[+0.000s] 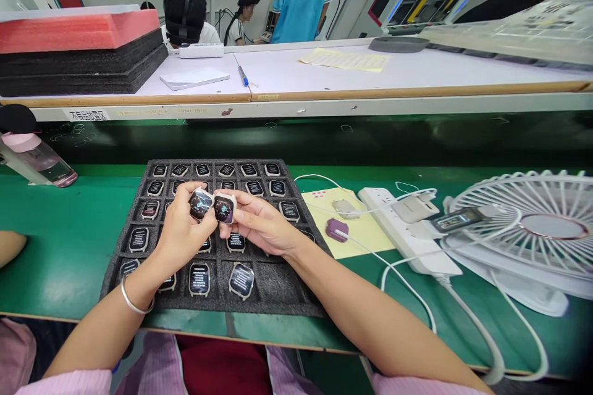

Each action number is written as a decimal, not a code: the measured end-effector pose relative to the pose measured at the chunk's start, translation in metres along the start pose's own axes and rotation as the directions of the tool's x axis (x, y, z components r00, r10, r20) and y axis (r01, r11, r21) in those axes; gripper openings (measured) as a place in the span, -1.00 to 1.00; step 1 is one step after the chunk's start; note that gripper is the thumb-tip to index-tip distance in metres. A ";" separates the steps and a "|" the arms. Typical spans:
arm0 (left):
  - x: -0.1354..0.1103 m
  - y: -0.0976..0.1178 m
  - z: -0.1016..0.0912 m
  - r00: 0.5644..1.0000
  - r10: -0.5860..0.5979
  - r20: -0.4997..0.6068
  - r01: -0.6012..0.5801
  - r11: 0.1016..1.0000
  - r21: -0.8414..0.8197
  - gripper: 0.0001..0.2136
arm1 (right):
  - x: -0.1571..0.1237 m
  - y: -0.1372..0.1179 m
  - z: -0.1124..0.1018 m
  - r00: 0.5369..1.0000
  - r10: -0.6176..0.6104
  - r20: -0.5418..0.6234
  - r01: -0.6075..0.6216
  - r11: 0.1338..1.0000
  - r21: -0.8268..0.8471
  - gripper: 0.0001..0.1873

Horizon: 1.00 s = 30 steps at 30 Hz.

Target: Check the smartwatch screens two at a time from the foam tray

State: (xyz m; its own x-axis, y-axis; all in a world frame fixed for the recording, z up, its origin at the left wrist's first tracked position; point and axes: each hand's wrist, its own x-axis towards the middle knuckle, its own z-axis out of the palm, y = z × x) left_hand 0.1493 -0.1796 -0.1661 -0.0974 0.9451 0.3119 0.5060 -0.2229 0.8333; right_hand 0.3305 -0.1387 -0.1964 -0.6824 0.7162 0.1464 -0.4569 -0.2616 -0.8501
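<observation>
Above a dark foam tray [282, 296], both my hands hold smartwatch bodies without straps, their lit screens turned up. My left hand [183, 228] is closed on one smartwatch [201, 204]. Beside it, my right hand [262, 222] grips a second smartwatch [225, 209] between thumb and fingers. The two watches are side by side, close together or touching. Several more watches lie in the tray's compartments, many showing lines of white text, such as the watch [199, 279] in the front row. My hands and forearms hide part of the tray.
Right of the tray are a yellow sheet [352, 247], a purple case [336, 230] on a cable, a white power strip [403, 228] and a white fan [532, 228]. A bottle [44, 160] lies left. Foam sheets [74, 55] are stacked on the shelf [278, 77]. People are beyond.
</observation>
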 end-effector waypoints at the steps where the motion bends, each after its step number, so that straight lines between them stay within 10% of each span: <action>1: 0.000 -0.001 0.000 1.000 -0.001 -0.001 0.001 1.000 0.003 -0.62 | 0.000 0.000 0.000 1.000 0.001 0.002 -0.001 1.000 0.003 -0.45; 7: 0.006 -0.006 0.002 0.999 -0.046 0.012 0.047 0.982 -0.184 -0.64 | 0.003 0.000 -0.002 0.999 0.007 -0.047 -0.005 0.999 0.041 -0.45; 14: 0.014 0.002 -0.003 0.920 -0.315 0.233 0.392 0.751 -0.532 -0.42 | 0.008 -0.005 -0.007 0.975 0.020 -0.219 -0.007 0.998 0.061 -0.45; 30: 0.013 -0.003 -0.002 0.942 -0.252 0.220 0.331 0.793 -0.512 -0.65 | 0.006 0.001 -0.005 0.965 -0.094 -0.246 0.054 0.985 -0.164 -0.60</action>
State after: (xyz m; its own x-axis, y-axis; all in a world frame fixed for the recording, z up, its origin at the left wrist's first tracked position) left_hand 0.1449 -0.1676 -0.1636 -0.0304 0.9994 -0.0162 -0.0700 0.0141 0.9974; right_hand 0.3286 -0.1310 -0.1991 -0.4748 0.8748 0.0962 -0.3932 -0.1130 -0.9125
